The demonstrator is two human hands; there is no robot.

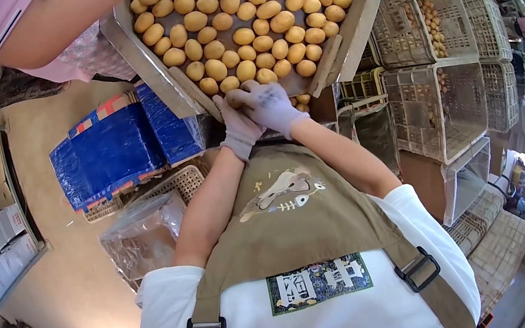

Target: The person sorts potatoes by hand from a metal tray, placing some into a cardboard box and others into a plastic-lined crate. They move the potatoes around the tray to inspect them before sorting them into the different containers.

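Observation:
Yellow potatoes (262, 44) lie spread over the grey bed of a sorting table (154, 67) with angled side boards. At its near, narrow end my two gloved hands meet. My left hand (239, 129) is closed, its thumb side against a brownish potato (236, 98). My right hand (268, 105), in a soiled pale glove, curls over the same potato from the right. The fingers partly hide it. A few more potatoes (299, 99) show just right of my right hand, below the table's lip.
Stacked plastic crates (439, 108), some with potatoes, stand at the right. Blue-wrapped boxes (109, 152) and a plastic-covered carton (142, 238) are at the left. Another person's arm (65, 19) reaches in at upper left. White cartons (1, 234) line the far left.

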